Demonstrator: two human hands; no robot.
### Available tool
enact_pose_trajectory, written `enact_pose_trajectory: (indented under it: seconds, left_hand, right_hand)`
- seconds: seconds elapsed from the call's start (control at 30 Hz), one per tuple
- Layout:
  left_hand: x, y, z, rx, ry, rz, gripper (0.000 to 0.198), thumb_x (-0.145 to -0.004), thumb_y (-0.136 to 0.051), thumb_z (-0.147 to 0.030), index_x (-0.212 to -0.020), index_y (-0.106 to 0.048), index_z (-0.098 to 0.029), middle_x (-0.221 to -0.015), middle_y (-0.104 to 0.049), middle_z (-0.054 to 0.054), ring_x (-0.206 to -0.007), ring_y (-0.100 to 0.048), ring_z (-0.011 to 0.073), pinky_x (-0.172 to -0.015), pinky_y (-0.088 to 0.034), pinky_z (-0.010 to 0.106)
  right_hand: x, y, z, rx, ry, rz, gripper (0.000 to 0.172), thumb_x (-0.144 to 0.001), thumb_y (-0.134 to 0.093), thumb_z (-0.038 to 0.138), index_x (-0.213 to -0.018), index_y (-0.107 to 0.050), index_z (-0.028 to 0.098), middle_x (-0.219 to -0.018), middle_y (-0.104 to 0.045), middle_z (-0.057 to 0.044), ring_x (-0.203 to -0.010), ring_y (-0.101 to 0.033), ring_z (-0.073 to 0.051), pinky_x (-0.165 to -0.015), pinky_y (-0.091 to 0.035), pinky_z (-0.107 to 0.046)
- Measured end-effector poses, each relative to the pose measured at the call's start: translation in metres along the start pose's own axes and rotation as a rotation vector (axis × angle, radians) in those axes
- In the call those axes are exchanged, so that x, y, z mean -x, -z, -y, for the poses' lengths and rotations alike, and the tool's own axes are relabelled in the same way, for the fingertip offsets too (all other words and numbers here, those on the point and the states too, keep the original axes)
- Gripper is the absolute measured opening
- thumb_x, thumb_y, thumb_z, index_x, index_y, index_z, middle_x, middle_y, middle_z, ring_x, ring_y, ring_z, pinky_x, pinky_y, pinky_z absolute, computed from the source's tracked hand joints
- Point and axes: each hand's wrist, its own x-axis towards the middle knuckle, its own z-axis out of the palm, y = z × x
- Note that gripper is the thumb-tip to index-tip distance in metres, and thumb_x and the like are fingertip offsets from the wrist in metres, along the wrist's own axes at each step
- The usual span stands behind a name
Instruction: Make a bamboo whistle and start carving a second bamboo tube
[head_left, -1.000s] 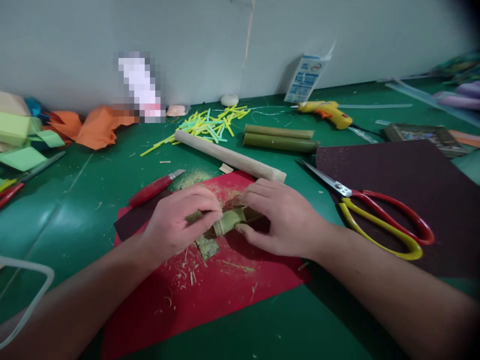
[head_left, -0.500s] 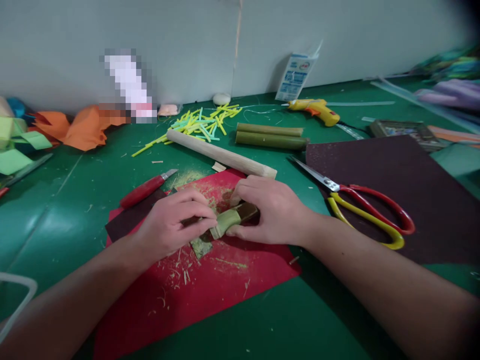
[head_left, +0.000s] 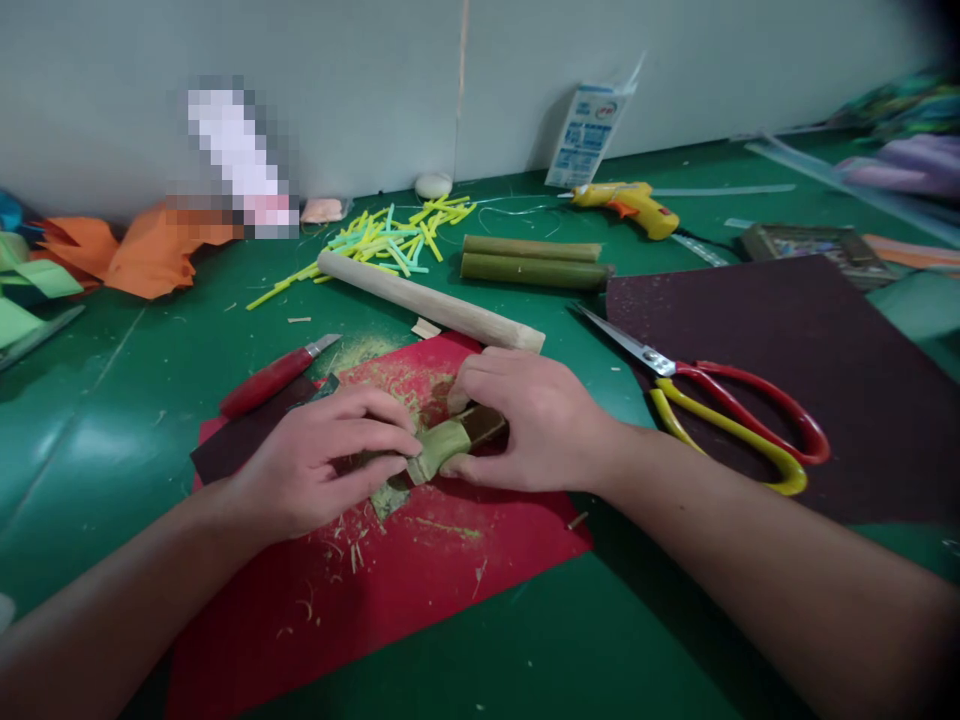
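Since the earlier frame the right hand (head_left: 544, 425) had parted enough to bare the dark brown end of the bamboo piece (head_left: 444, 447), and the left hand (head_left: 322, 460) had loosened its bunched fingers.

The green table (head_left: 120, 440) spread all around the red sheet (head_left: 420, 585), which lay askew. A dark maroon sheet (head_left: 735, 300) lay to the red sheet's right. Both forearms came in over the table, one on either side of the red sheet, and the hands met above its far half. The right hand curved like a C, fingers bent on the far side of the piece and thumb on the near side, holding it. The left was half curled, thumb and forefinger nearly together at the pale end; whether they pinched it could not be told.

Scissors (head_left: 660, 362) lay right of the red sheet, a pale wooden rod (head_left: 431, 303) just beyond it and a red-handled knife (head_left: 270, 382) by its far left corner. The bamboo piece was over the sheet's far half, its long axis a shallow diagonal: pale end near-left, brown end far-right into the right palm. Beneath, on the sheet, were a grey-green scrap (head_left: 391, 500) and fine shavings (head_left: 356, 557).
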Motion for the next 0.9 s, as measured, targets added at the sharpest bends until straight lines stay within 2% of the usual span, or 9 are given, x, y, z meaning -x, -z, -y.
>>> enact_pose_trajectory:
  seconds: [0.23,0.6,0.9]
  left_hand:
    - [-0.0053,0.0019,0.0071,0.000,-0.040,0.022,0.014,-0.087,-0.061,-0.011,-0.094,-0.071,-0.018,-0.101,-0.069,0.006,-0.091,-0.068,0.0137,-0.084,-0.056,0.023]
    - [-0.0072,-0.0036,0.0040,-0.017,0.025,-0.078,0.004,-0.084,-0.068,-0.014,-0.085,-0.069,-0.018,-0.088,-0.071,0.003,-0.081,-0.068,0.0113,-0.077,-0.056,0.021]
    - [-0.0075,-0.0018,-0.0009,-0.145,-0.069,-0.022,0.014,-0.090,-0.056,-0.013,-0.086,-0.069,-0.019,-0.090,-0.070,0.004,-0.083,-0.067,0.0131,-0.076,-0.055,0.022]
  right_hand:
    - [-0.0012,-0.0003,-0.0015,-0.015,-0.002,-0.008,0.035,-0.072,-0.070,0.050,-0.083,-0.064,0.017,-0.077,-0.063,-0.003,-0.074,-0.055,-0.018,-0.066,-0.038,-0.031]
    - [-0.0027,0.0003,-0.0020,-0.036,-0.024,0.002,0.033,-0.071,-0.071,0.049,-0.082,-0.064,0.018,-0.077,-0.063,-0.002,-0.074,-0.056,-0.017,-0.066,-0.039,-0.030]
    - [-0.0027,0.0014,-0.0003,-0.014,-0.033,0.001,0.036,-0.068,-0.072,0.051,-0.078,-0.060,0.019,-0.075,-0.062,-0.001,-0.068,-0.051,-0.016,-0.061,-0.033,-0.029]
